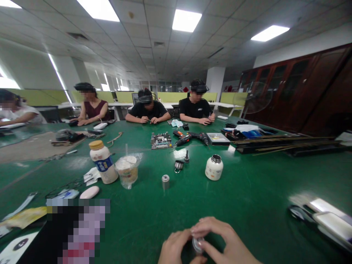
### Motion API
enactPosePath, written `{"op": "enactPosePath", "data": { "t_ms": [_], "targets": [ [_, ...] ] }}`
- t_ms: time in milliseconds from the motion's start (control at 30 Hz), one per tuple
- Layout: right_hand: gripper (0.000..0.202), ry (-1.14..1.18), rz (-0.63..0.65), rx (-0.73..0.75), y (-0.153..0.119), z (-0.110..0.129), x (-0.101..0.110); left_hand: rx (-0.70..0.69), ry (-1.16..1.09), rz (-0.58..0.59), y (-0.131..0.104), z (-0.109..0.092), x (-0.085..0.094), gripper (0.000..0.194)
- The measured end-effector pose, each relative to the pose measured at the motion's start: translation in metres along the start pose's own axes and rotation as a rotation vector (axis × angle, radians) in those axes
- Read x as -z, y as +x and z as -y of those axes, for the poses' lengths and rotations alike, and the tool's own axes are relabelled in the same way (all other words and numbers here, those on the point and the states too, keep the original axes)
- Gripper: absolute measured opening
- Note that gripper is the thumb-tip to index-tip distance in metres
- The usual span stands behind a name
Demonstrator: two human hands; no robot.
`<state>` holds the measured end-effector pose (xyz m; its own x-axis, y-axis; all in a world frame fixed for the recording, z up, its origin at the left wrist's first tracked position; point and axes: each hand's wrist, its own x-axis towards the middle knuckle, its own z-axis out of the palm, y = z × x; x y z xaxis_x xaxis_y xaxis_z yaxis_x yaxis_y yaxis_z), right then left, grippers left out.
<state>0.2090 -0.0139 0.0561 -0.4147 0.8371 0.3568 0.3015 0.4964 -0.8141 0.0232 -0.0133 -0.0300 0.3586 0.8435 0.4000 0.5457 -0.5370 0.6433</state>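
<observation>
Close to the near edge of the green table, my left hand [176, 246] and my right hand [220, 236] come together around a small round silvery metal part [197, 245]. The right thumb and fingers pinch its top, while the left fingers curl against its side. Much of the part is hidden by the hands. Farther forward stands a small metal cylinder [165, 181], upright. Beyond it lie a metal cup-shaped piece with a wire loop [178, 166] and a dark pointed fitting [186, 157]. A cream-coloured bottle without a lid [214, 168] stands to the right.
At left stand a capped white bottle [103, 161] and a plastic drink cup [128, 170], near a pink oval case [89, 192]. A circuit board [161, 140] and power drills [183, 139] lie mid-table. Phones [334, 225] rest at right. Several people sit across the table.
</observation>
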Motion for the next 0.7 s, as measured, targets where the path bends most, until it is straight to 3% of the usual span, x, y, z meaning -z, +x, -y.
{"op": "enactPosePath", "data": {
  "t_ms": [133,233,367,433,500,600,700],
  "targets": [
    [0.026,0.077,-0.152,-0.116,0.006,-0.014,0.009,-0.029,-0.004,-0.018,0.0,-0.002,0.002,0.055],
    [0.03,0.049,-0.254,-0.172,0.015,-0.036,0.026,-0.016,0.006,-0.021,0.002,-0.004,0.004,0.055],
    [0.024,0.026,-0.168,-0.212,0.022,-0.071,0.033,-0.006,0.016,-0.029,0.002,-0.003,0.004,0.056],
    [0.021,0.034,-0.149,-0.217,0.021,-0.078,0.031,-0.02,0.021,-0.023,0.002,-0.002,0.004,0.056],
    [0.024,0.056,-0.168,-0.221,0.02,-0.07,0.029,-0.036,0.028,-0.018,0.001,0.0,0.005,0.055],
    [0.028,0.164,-0.179,-0.218,0.016,-0.039,0.025,-0.051,0.033,-0.025,0.001,0.001,0.005,0.054],
    [0.024,0.226,-0.04,-0.205,0.01,-0.005,0.017,-0.068,0.034,-0.043,0.0,0.003,0.003,0.055]
  ]
}}
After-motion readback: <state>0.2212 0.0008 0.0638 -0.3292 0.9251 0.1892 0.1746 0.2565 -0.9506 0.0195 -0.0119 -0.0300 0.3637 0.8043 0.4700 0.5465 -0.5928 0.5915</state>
